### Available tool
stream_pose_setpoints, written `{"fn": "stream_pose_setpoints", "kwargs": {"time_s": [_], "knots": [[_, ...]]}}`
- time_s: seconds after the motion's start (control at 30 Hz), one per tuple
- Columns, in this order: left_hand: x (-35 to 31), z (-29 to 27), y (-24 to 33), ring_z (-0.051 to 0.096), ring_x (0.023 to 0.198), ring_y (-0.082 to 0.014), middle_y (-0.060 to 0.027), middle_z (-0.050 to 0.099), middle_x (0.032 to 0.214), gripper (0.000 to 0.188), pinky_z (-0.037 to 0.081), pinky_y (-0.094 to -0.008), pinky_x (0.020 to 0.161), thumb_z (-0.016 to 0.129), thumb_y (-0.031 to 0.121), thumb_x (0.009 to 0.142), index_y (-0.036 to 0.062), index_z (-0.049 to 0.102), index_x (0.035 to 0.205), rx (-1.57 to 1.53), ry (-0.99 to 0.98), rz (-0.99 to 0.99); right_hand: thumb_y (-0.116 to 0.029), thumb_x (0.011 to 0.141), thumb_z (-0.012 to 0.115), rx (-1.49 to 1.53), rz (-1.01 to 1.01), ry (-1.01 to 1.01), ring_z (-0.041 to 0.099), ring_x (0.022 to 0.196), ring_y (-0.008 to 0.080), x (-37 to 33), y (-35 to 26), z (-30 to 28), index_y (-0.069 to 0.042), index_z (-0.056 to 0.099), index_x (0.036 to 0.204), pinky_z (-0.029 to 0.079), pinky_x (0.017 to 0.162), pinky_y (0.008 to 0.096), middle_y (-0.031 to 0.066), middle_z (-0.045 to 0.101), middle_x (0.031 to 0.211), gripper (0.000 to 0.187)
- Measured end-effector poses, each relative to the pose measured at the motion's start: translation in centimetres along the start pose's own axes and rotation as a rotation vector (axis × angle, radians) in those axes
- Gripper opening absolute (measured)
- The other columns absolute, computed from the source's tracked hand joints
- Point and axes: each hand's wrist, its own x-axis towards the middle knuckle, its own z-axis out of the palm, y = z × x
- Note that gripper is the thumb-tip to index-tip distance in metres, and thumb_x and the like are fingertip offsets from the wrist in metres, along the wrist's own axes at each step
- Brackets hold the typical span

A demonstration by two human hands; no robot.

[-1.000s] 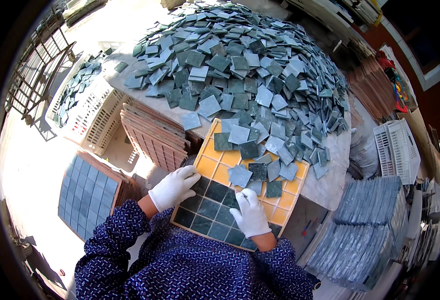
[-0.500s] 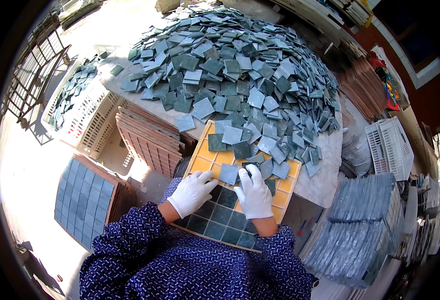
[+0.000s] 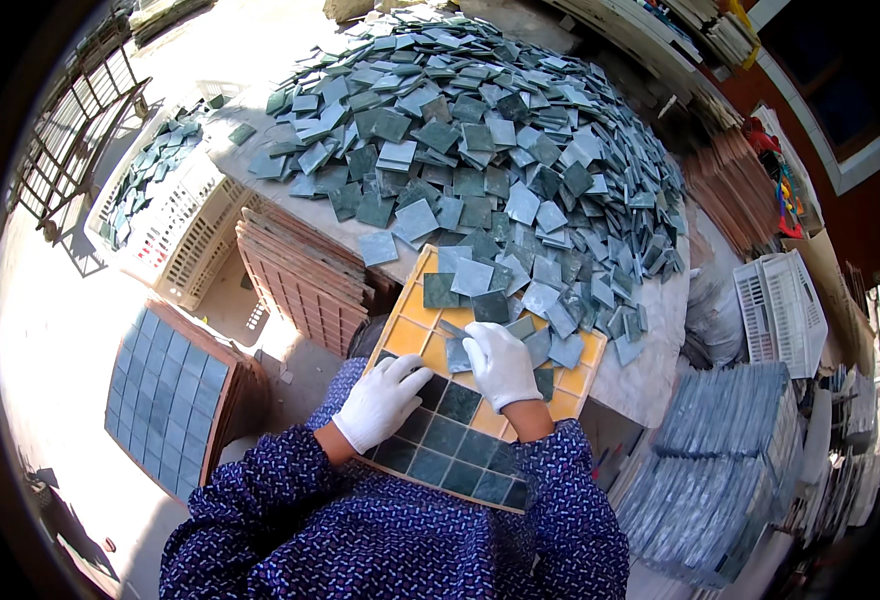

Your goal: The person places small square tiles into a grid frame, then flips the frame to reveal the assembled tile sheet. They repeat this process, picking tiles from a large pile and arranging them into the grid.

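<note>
A yellow gridded tray (image 3: 412,335) rests in front of me, with dark green square stone tiles (image 3: 444,437) set in its near cells. White-gloved, my right hand (image 3: 503,368) is over the middle of the tray, its fingers closed on a tilted tile (image 3: 452,329) that shows mostly its thin edge. Loose tiles (image 3: 472,277) lie on the tray's far part, and some sit close around that hand. My left hand (image 3: 384,402), also gloved, lies at the tray's left side with slightly bent fingers touching the set tiles; nothing shows in it.
Beyond the tray, a large heap of loose tiles (image 3: 460,130) covers the table (image 3: 655,375). Brown gridded trays (image 3: 300,285) stand at the left, beside a filled tile tray (image 3: 165,395) and a white crate (image 3: 175,250). Stacked wrapped tiles (image 3: 710,480) and white baskets (image 3: 780,305) are at the right.
My right hand has shifted slightly and turned toward the left; a tilted tile now shows at its fingertips. My left hand stays almost in place. The whole view has shifted slightly.
</note>
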Motion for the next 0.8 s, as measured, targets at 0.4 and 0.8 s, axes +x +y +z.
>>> {"fn": "stream_pose_setpoints", "kwargs": {"time_s": [0.4, 0.8], "knots": [[2.5, -1.2, -0.4, 0.054, 0.097, -0.0325, -0.0132, 0.052, 0.103, 0.038, 0.046, -0.0413, 0.083, 0.072, 0.013, 0.072, 0.0065, 0.055, 0.105, 0.048, -0.223, -0.018, -0.006, 0.087, 0.054, 0.827, 0.608, -0.141, 0.064, 0.075, 0.0120, -0.4, 0.5, -1.4, 0.001, 0.055, 0.119, 0.052, 0.064, 0.0248, 0.0106, 0.065, 0.102, 0.032], [1.4, -0.6, -0.1, 0.061, 0.076, -0.0247, -0.0135, 0.059, 0.097, 0.043, 0.050, -0.0325, 0.068, 0.069, 0.011, 0.080, 0.0028, 0.055, 0.119, -0.310, 0.067, -0.206, -0.003, 0.084, 0.054, 0.725, 0.618, -0.139, 0.064, 0.077, 0.0129, -3.8, -1.1, -2.1, 0.000, 0.051, 0.125, 0.052, 0.068, 0.0257, 0.0135, 0.066, 0.104, 0.041]]}}
